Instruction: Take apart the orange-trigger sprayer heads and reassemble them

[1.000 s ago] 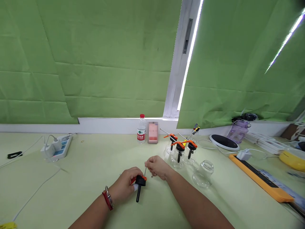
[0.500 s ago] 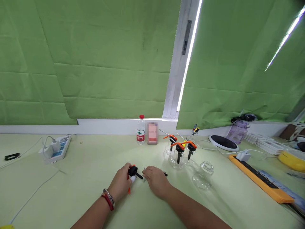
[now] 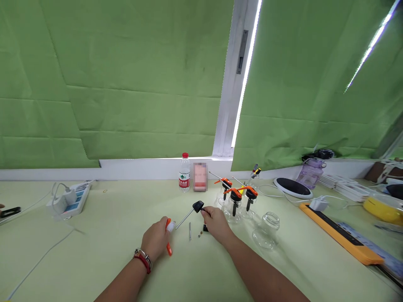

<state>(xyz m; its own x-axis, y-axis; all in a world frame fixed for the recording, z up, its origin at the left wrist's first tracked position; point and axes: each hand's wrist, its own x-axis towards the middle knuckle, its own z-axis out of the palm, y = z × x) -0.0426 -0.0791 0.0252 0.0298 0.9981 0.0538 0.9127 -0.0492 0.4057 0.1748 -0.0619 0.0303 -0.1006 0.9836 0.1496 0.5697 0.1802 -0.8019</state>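
Observation:
My left hand [image 3: 155, 241] is closed around an orange plastic piece [image 3: 169, 249], and a white tip shows by the thumb. My right hand [image 3: 218, 225] pinches the black stem of a cone-shaped black cap [image 3: 198, 206]. From that cap a thin metal rod [image 3: 184, 219] slants down toward the left hand. On the table between the hands lie a short metal pin [image 3: 189, 231] and a few tiny parts [image 3: 200, 234]. A black piece [image 3: 205, 227] is partly hidden beneath the right hand.
Several glass jars with orange-and-black tops [image 3: 235, 197] stand behind the right hand. An open glass jar [image 3: 266, 233] lies tilted to the right. A water bottle [image 3: 184, 174], a power strip [image 3: 74, 200] and an orange-black strip [image 3: 340, 235] are around. Someone's fingertip [image 3: 1, 206] shows at the left edge.
The black cap with its rod has come away from the orange piece and is now in my right hand, lifted up and right. The left hand keeps the orange piece.

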